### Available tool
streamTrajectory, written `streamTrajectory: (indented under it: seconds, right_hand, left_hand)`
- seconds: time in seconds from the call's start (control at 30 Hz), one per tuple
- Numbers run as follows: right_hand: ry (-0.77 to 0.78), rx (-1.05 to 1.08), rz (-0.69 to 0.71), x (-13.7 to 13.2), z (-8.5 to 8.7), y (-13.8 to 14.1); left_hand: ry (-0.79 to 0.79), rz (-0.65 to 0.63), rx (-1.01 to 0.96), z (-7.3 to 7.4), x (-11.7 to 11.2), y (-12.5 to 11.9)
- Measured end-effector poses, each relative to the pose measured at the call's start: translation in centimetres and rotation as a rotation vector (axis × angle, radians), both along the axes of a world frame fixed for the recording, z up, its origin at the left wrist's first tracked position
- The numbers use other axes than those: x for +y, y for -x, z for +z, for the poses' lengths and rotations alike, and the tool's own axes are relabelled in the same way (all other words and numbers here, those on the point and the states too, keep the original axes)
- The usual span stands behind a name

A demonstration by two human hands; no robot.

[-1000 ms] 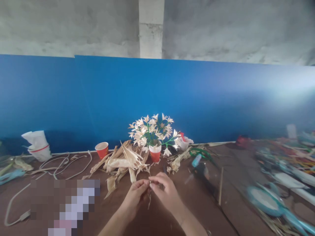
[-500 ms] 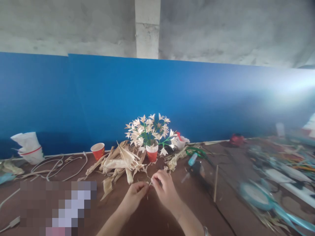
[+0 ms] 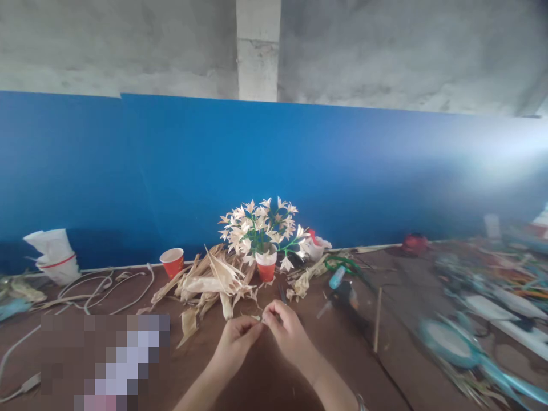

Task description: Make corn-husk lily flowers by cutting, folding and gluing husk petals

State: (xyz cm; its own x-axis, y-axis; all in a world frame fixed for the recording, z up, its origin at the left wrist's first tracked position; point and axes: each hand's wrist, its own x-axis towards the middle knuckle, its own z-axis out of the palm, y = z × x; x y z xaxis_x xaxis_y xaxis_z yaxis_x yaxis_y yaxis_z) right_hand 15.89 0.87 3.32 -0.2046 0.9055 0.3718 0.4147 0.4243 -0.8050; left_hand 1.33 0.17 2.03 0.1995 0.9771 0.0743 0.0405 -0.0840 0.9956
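My left hand [image 3: 234, 339] and my right hand [image 3: 286, 330] meet over the brown table [image 3: 265, 377], fingertips pinched together on a thin strip of dried husk [image 3: 259, 318]. Both hands are closed on it. Just beyond them lies a pile of dried corn husks [image 3: 214, 279]. Behind that stands a red paper cup [image 3: 266, 267] holding a bunch of pale husk flowers [image 3: 261, 225] on green stems.
Another red cup [image 3: 172, 261] stands at the left of the husks. White cables [image 3: 107, 282] and stacked white cups [image 3: 55, 257] lie far left. A glue gun [image 3: 342, 288], a wooden stick [image 3: 377, 319], and blurred teal ribbon rolls [image 3: 449, 342] are on the right. A blue wall [image 3: 274, 171] backs the table.
Both hands have stayed pinched on the husk strip, shifting only slightly. The view has drifted a little sideways.
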Motion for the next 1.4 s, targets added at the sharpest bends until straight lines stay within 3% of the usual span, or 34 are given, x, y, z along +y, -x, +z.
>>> streamTrajectory:
  seconds: [0.27, 0.5, 0.77, 1.03, 1.2, 1.27, 1.4]
  right_hand:
    - [0.236, 0.239, 0.058, 0.2, 0.6, -0.2]
    - [0.139, 0.174, 0.096, 0.1, 0.7, -0.3]
    - [0.283, 0.388, 0.085, 0.2, 0.6, 0.1]
    - [0.101, 0.202, -0.062, 0.8, 0.2, -0.9]
    - [0.023, 0.026, -0.071, 1.1, 1.1, -1.7]
    - [0.053, -0.093, -0.158, 1.5, 1.9, -3.5]
    - [0.162, -0.500, -0.680, 2.1, 3.1, -9.0]
  left_hand:
    - [0.217, 0.019, -0.169, -0.1, -0.3, -0.3]
    - [0.202, -0.026, -0.167, 0.3, -0.3, -0.4]
    - [0.198, -0.038, -0.215, 0.8, -0.9, -0.7]
    - [0.055, 0.078, 0.058, -0.9, 0.0, -0.6]
    - [-0.286, 0.197, 0.300, -1.5, 0.2, -0.2]
    - [-0.327, 0.224, 0.277, -1.7, 0.4, 0.0]
    - [-0.201, 0.267, 0.143, -1.7, 0.8, 0.1]
